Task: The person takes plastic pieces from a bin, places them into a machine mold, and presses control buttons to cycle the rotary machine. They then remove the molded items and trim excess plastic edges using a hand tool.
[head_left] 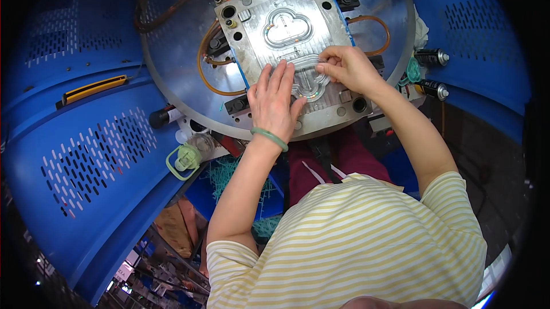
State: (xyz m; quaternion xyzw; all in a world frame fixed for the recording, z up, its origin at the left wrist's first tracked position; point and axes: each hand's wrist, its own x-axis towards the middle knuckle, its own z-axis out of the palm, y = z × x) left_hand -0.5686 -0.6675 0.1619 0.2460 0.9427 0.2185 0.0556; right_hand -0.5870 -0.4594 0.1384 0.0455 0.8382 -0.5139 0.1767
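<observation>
I'm seeing the clear-looking, cloud-shaped piece (pixel 310 88) lying in the near recess of the metal mold block (pixel 250 49), partly covered by fingers. I'm judging it light, stiff, slippery, maybe easily scratched; I'd be taking it by its outer rim, not the middle. Left hand (pixel 270 98) is resting flat at its left, fingers extended, gripping nothing I'm seeing. Right hand (pixel 350 68) is bringing thumb and index close together at the far right rim; I'm not able to tell if they're pinching it. A matching far recess (pixel 287 27) is showing beyond. Hoses are looping left (pixel 201 65) and right (pixel 388 35), dark clamps (pixel 346 3) are crowding the sides. Spray cans (pixel 431 88) are lying right, green-lidded bottle (pixel 187 159) near left, off the block.
</observation>
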